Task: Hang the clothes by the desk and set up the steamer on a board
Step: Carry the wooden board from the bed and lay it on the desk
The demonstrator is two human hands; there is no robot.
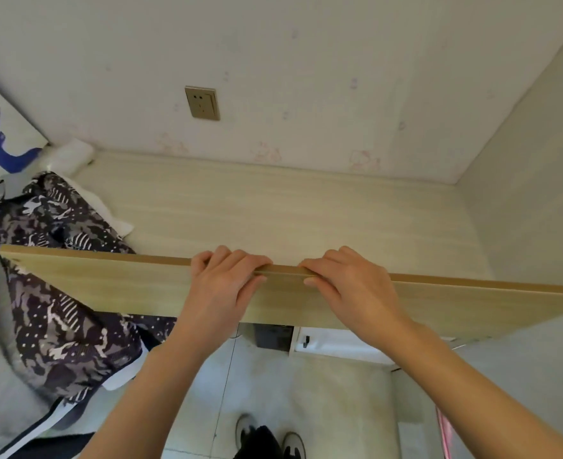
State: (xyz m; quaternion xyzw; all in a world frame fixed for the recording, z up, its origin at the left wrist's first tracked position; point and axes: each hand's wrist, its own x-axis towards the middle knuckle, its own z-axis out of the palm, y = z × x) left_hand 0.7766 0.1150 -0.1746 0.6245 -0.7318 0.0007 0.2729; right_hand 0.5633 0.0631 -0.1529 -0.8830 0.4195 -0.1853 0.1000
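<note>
Both hands' fingers [240, 260] curl over the top edge of the upright board [107, 283], gripping it

1. The board [117, 286] looks like light wood laminate, with fine grain lines, smooth and matt; its top edge is a plain tan strip.
2. The desk top [273, 210] has the same pale wood look, smooth, with a soft sheen.
3. The wall [306, 61] is matt painted plaster with faint pink marks.
4. The socket plate [202, 103] is glossy, a brass-coloured plastic or metal; I cannot tell which.
5. The patterned clothes [58, 326] are soft cloth, dark and matt.
6. The floor [290, 385] is pale tile, slightly shiny.
</note>
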